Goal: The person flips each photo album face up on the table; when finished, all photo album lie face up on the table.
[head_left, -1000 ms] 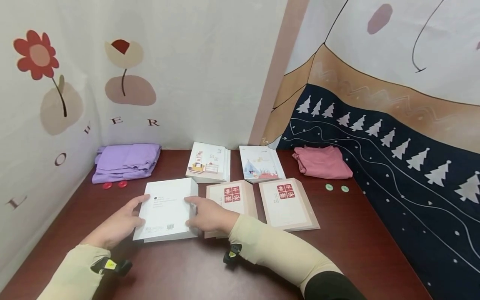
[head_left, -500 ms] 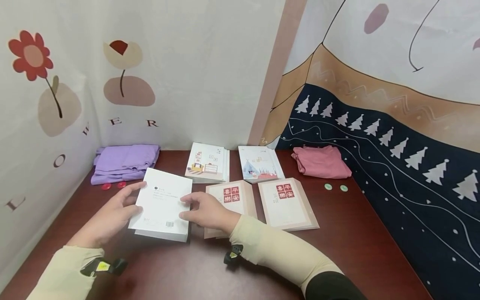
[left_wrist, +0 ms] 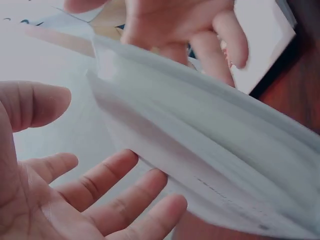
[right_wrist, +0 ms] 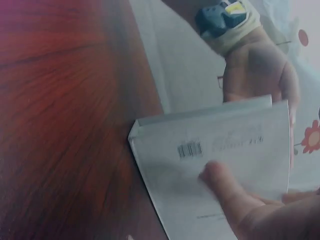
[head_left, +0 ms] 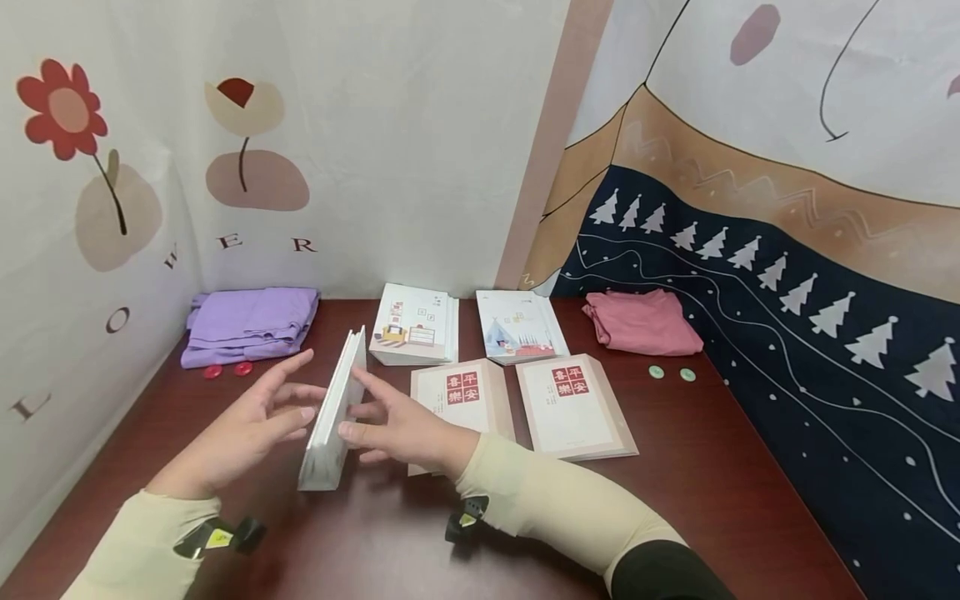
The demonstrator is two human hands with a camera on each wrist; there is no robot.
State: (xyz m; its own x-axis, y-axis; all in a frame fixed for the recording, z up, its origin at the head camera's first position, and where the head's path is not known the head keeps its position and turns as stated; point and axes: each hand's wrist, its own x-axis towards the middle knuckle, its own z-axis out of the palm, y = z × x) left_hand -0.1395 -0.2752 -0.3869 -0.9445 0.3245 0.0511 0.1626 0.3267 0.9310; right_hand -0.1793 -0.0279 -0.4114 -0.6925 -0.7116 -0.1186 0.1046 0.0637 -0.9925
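White booklets (head_left: 330, 425) stand on edge on the table, spread slightly apart along their top edges. My left hand (head_left: 238, 433) is on their left side, its fingers extended; in the left wrist view its fingertips (left_wrist: 159, 177) are right at the cover. On the other side is my right hand (head_left: 408, 425), fingers spread and pointing at the booklets. The right wrist view shows a back cover (right_wrist: 175, 177) with a barcode, and the right thumb (right_wrist: 217, 175) lies over it, blurred. Neither hand curls round the booklets.
Two beige booklets with red squares, a left one (head_left: 461, 396) and a right one (head_left: 573, 425), lie right of my hands. Behind them are two illustrated stacks (head_left: 416, 321) (head_left: 517, 329). Purple cloth (head_left: 251, 325), pink cloth (head_left: 641, 325), red discs (head_left: 213, 371) and green discs (head_left: 656, 372) lie further out.
The white booklets have gone from leaning back with the barcode cover facing me to standing on edge, side-on. Both hands have loosened from gripping the sides to spread fingers.
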